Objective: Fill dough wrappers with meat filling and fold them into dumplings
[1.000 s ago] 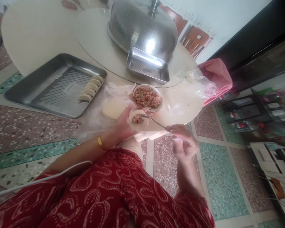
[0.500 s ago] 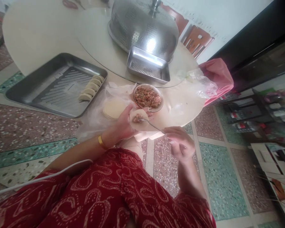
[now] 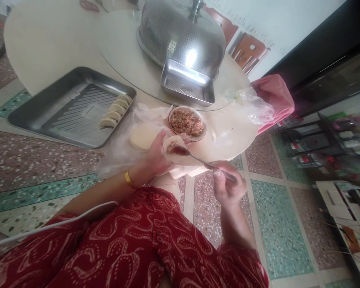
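My left hand (image 3: 157, 157) cradles a round dumpling wrapper (image 3: 174, 153) with a small lump of minced filling on it. My right hand (image 3: 228, 185) grips the handle of a metal spoon (image 3: 195, 158), whose bowl rests on the filling in the wrapper. Just beyond sits a bowl of minced filling (image 3: 187, 123). A stack of flat wrappers (image 3: 142, 137) lies on clear plastic to the left of the bowl.
A steel tray (image 3: 69, 108) at the left holds several folded dumplings (image 3: 114, 113) along its right side. A perforated steel dome cover (image 3: 181, 34) and a small steel pan (image 3: 186, 82) stand on the turntable. Plastic bags (image 3: 262, 102) lie at the table's right edge.
The spoon's bowl has pressed flatter onto the filling in the wrapper. My right hand has shifted slightly and turned its grip on the handle. My left hand stays put.
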Available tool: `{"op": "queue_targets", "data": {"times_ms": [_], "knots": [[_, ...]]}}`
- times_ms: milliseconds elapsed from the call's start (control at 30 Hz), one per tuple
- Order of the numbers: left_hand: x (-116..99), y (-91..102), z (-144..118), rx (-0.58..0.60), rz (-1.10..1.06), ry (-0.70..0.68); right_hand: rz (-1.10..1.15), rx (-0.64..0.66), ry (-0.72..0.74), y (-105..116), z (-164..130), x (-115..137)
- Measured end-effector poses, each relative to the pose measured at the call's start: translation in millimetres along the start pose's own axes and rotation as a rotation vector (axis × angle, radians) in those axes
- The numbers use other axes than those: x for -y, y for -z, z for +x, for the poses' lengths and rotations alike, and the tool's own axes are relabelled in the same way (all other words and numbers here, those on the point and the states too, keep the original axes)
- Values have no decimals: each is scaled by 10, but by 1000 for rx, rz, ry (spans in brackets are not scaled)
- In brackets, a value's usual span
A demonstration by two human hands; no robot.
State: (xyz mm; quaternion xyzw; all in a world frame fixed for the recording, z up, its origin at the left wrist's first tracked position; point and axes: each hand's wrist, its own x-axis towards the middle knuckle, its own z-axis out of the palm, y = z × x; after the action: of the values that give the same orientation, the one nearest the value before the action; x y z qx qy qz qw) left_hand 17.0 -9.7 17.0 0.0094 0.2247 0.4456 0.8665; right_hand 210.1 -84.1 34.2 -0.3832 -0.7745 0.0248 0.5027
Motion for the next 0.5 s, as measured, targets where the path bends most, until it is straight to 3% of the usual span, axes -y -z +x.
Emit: {"op": "queue_targets", "data": {"times_ms": [200, 400, 500], "knots": [[47, 5, 8, -24, 28, -1, -9, 36, 66, -48, 38, 75], [37, 94, 19, 123, 50, 48, 55, -9, 69, 44, 90, -25], [18, 86, 5, 143, 80, 73, 73, 48, 92, 60, 120, -66]]}}
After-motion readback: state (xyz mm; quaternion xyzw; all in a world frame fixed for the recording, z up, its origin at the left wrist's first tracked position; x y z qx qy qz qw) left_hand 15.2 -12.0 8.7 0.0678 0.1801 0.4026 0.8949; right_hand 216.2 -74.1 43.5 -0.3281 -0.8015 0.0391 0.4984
